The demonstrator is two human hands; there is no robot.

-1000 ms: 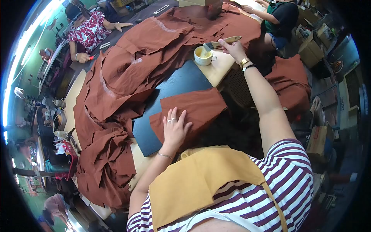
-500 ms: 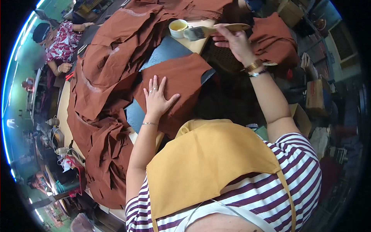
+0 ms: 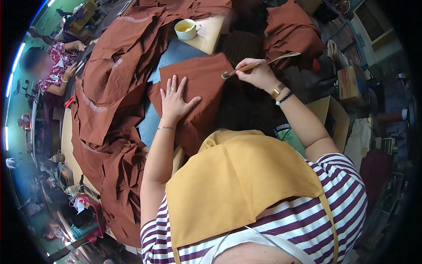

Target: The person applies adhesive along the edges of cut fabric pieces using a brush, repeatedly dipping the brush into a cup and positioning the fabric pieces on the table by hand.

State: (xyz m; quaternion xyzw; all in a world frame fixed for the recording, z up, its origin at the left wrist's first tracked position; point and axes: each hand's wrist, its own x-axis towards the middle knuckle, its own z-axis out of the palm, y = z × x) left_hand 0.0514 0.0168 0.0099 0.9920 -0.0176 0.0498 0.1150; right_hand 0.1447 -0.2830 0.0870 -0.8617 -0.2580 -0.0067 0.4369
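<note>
My left hand (image 3: 176, 100) lies flat with fingers spread on a reddish-brown sheet of leather or cloth (image 3: 206, 70). That sheet rests on a dark flat board (image 3: 178, 55) on the table. My right hand (image 3: 259, 75) is closed round the wooden handle of a paintbrush (image 3: 249, 67). The brush tip is at the sheet's right edge; whether it touches cannot be made out. Beyond the sheet stands a white cup (image 3: 185, 30) with yellowish stuff inside.
Heaped reddish-brown pieces (image 3: 110, 83) cover the table's left side. More folded pieces (image 3: 292, 35) lie at the far right. Cardboard boxes (image 3: 351, 86) stand on the right. At the upper left sits another person (image 3: 55, 66) in a red-and-white patterned top.
My right hand has brought the brush from beside the cup down towards me, to the sheet's right edge. My left hand stays flat on the sheet. The view has shifted slightly.
</note>
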